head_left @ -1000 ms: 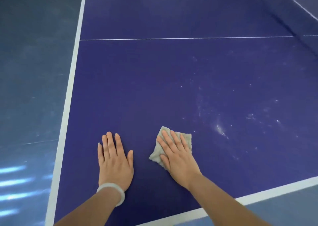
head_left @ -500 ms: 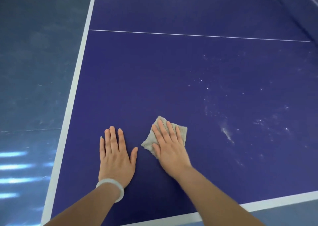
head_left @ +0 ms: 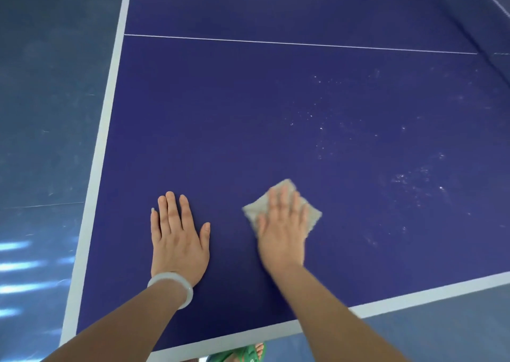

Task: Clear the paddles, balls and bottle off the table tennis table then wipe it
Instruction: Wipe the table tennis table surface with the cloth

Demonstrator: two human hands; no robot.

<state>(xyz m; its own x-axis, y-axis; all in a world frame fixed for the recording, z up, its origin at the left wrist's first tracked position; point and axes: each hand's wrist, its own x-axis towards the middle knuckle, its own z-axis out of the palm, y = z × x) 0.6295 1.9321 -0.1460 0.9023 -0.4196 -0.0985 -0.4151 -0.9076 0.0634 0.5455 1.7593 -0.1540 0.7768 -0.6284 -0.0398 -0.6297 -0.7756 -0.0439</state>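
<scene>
Dark floor (head_left: 49, 113) lies left of the counter (head_left: 248, 113). The left hand (head_left: 178, 237) rests flat on it, released. Just right, the right hand (head_left: 281, 232), blurred, presses a cloth (head_left: 313, 217) down with straight fingers. White specks (head_left: 400, 177) lie ahead-right, nearer the right hand, so the wipe likely heads there.

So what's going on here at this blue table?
A person is wiping the table tennis table. The right hand presses a grey cloth flat on the blue surface near the front edge. The left hand rests flat beside it, with a pale bangle on its wrist. White specks to the cloth's right are not yet wiped.
</scene>
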